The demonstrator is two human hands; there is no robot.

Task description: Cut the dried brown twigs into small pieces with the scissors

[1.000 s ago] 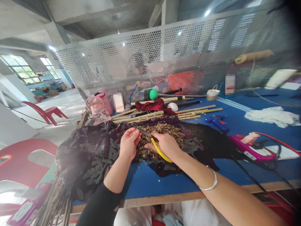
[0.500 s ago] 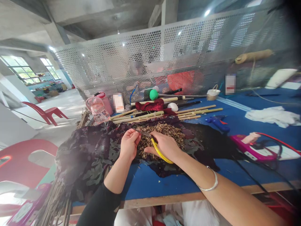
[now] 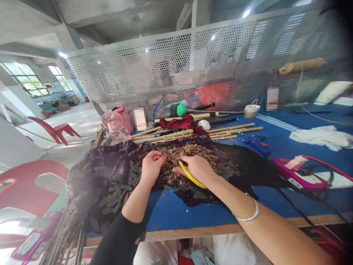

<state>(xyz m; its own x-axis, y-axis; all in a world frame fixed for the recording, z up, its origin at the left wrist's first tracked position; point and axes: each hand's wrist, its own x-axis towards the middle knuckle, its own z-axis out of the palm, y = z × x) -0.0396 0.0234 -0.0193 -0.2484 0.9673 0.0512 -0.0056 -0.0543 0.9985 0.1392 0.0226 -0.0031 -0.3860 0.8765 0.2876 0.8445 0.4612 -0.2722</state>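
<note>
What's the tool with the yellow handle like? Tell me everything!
The tool has a long, curved, smooth yellow handle that looks like plastic and a slim, dark front that looks like metal. The right hand grips it over the heap of dry brown bits. It slants, dark end toward the left hand, yellow end by the right wrist. Its tip is too small to make out.

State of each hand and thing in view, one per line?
Yellow-handled tool: held, open or shut unclear
Right hand: gripping that tool
Left hand: fingers drawn together, contents unclear
Brown scraps: loosely heaped
Patterned cloth: spread out, rumpled
Sticks: lying down
Red cloth: bunched
Glue gun: lying down
White cloth: crumpled
Brown roll: rolled up
Far red chair: upright
</note>
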